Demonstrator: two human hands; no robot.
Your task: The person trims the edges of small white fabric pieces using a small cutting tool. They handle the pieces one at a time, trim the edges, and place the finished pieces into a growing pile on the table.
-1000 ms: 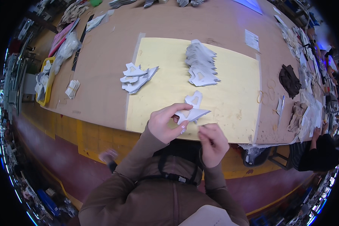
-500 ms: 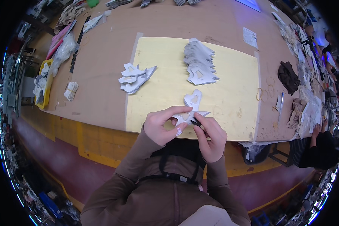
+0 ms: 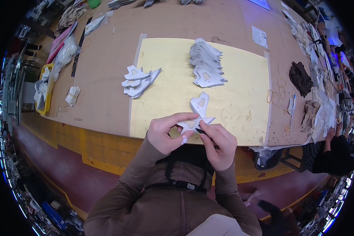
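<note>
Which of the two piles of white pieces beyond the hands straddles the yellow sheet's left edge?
The left pile: it lies across that edge of the yellow sheet, whereas the longer, fanned pile lies well to its right.

The stack (image 3: 205, 59) on the sheet (image 3: 240, 106) lies behind a cut piece (image 3: 199, 110) and right of a pile (image 3: 144, 83).

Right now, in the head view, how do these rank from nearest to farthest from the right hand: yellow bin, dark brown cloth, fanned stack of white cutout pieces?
From the right hand:
1. Fanned stack of white cutout pieces: ahead.
2. Dark brown cloth: ahead, to the right.
3. Yellow bin: far left.
</note>
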